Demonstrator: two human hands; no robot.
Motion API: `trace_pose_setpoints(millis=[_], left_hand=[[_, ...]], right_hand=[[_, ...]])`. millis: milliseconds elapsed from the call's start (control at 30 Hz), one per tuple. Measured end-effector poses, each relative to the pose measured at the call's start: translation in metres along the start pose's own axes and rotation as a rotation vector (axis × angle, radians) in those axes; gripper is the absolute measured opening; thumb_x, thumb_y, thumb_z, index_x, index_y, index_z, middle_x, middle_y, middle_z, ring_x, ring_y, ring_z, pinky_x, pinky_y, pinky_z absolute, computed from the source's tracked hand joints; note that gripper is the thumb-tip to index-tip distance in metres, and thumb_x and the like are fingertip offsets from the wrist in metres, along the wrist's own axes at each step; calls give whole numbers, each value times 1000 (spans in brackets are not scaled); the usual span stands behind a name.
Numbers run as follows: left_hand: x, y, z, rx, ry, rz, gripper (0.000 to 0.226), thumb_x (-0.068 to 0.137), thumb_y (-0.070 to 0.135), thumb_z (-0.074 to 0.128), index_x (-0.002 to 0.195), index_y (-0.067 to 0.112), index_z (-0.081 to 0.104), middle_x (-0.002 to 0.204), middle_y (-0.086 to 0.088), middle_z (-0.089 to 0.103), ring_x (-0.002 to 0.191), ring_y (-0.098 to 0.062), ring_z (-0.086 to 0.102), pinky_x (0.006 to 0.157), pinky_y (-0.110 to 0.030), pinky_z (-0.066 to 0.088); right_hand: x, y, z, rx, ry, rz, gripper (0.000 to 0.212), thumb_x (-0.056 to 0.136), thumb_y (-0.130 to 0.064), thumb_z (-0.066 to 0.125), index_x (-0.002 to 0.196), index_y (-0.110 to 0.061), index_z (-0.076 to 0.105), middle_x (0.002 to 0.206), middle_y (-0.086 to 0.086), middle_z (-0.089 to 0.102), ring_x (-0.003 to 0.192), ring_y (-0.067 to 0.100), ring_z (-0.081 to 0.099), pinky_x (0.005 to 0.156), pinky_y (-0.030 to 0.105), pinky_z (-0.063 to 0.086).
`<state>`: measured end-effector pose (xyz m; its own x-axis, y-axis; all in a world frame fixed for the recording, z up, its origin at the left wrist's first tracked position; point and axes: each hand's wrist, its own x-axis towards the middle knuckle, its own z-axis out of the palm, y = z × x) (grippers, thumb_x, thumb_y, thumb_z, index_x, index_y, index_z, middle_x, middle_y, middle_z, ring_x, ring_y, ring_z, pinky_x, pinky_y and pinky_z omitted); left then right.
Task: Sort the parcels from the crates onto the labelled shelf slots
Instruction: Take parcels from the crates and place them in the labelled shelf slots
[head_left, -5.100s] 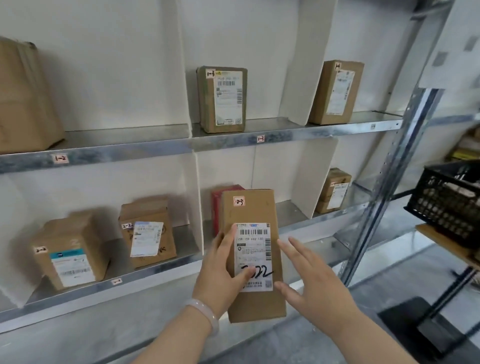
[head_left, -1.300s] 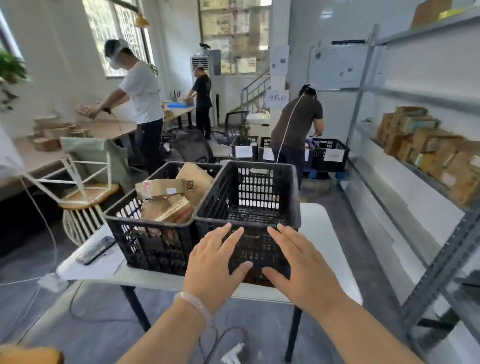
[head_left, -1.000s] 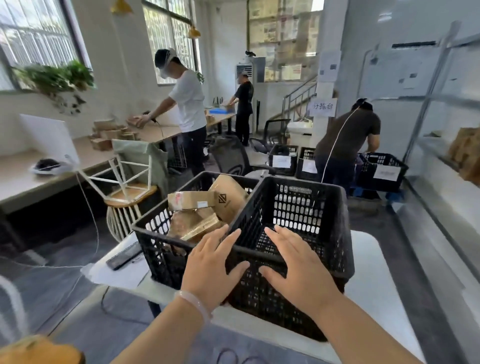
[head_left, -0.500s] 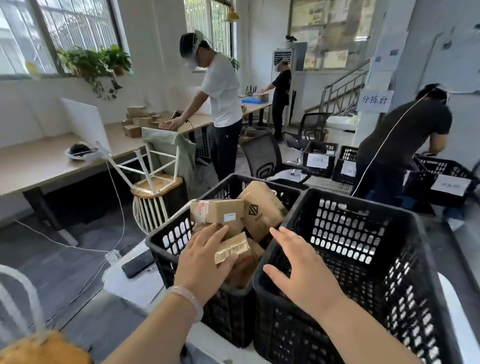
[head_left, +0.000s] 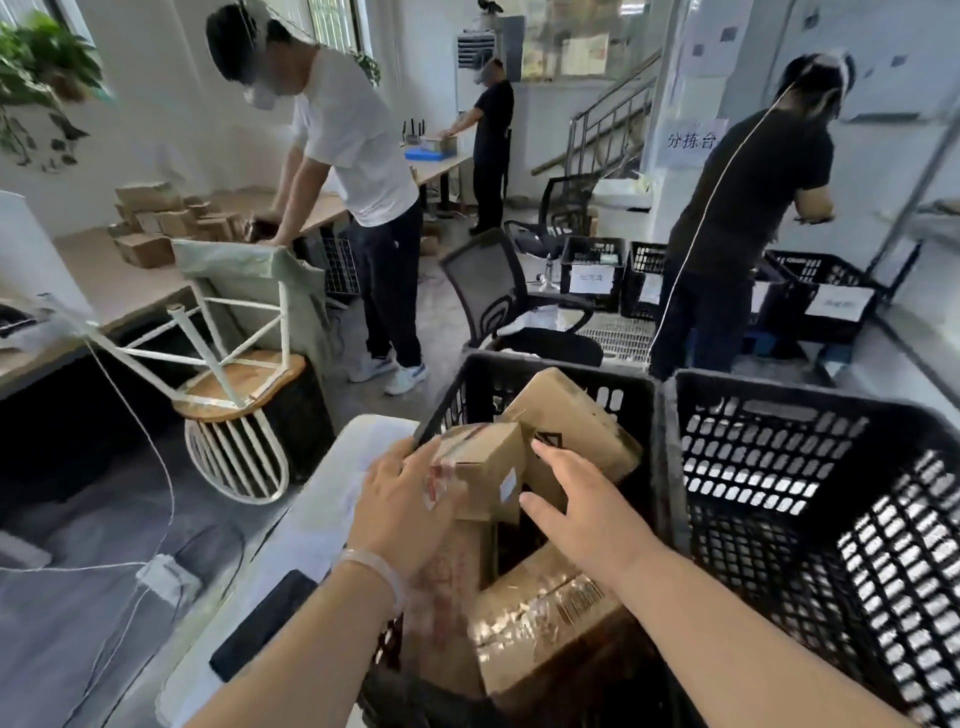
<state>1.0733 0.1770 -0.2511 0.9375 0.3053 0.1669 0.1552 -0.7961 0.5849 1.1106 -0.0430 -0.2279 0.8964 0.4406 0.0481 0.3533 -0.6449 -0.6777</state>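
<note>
Our left hand (head_left: 402, 506) grips a small parcel (head_left: 485, 467) at the top of the pile in the left crate (head_left: 545, 371) on the bench (head_left: 317, 535). Our right hand (head_left: 582, 514) hovers unclenched just right of it. Right crate (head_left: 810, 415) sits alongside, touching.

Two near crates (head_left: 665, 410), four visible parcels (head_left: 488, 462), two hands (head_left: 402, 512).
</note>
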Motion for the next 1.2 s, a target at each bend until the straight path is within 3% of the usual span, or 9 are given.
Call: trace_pose_setpoints(millis=[167,300,433,600,733,833,933,1067,1200], left_hand=[[39,-24,9,8,-151,49,63,89,57,56,147,40,38,156,3,29,142,-23,21,117,-35,19],[46,-31,16,74,-166,129,58,92,58,52,144,33,45,147,4,45,137,-22,30,116,-33,22],[42,-30,20,57,-168,230,57,92,57,52,143,34,46,145,6,46,136,-20,33,117,-35,24],[36,-14,15,-58,-240,174,62,83,71,42,138,42,48,140,15,46,131,-16,39,112,-40,35],[36,9,3,-491,-307,15,49,84,68,52,120,35,58,97,18,69,91,-5,68,82,-35,59],[37,21,-1,-689,-277,-102,36,87,61,58,112,36,57,86,24,70,76,0,70,61,-21,55],[36,30,-9,-741,-289,-123,51,73,71,66,112,39,54,89,15,73,76,3,69,57,-17,52],[32,39,-10,-823,-409,-124,96,38,86,73,120,43,48,107,4,69,87,-9,72,66,-23,58],[25,42,2,-1050,-474,-184,99,40,70,88,126,37,52,120,-5,67,100,-21,71,80,-40,60]], right_hand=[[40,-8,29,181,4,245,67,93,-51,51,152,-34,22,154,-5,28,139,12,28,109,29,25],[63,-15,51,362,-43,439,70,93,-56,48,152,-32,21,154,-4,30,137,17,34,102,24,28],[63,-18,64,627,-23,559,64,89,-58,51,147,-43,28,147,-5,40,124,18,48,100,41,48],[50,-21,51,648,87,476,59,89,-52,56,144,-42,37,148,-7,39,130,15,42,108,40,38],[34,-33,33,563,219,285,38,94,-46,52,132,-47,49,147,-13,36,132,3,34,102,23,30],[23,-45,22,572,268,170,31,97,-39,51,125,-53,52,147,-21,33,129,-13,29,90,4,26],[11,-52,13,592,290,91,34,99,-31,49,118,-59,53,147,-30,29,125,-26,22,81,-6,29],[0,-50,3,573,300,-9,42,100,-26,48,130,-55,47,135,-44,35,128,-20,28,110,21,32],[-9,-44,-7,535,271,-15,39,99,-35,49,129,-60,46,134,-37,40,130,-8,35,109,36,39]])
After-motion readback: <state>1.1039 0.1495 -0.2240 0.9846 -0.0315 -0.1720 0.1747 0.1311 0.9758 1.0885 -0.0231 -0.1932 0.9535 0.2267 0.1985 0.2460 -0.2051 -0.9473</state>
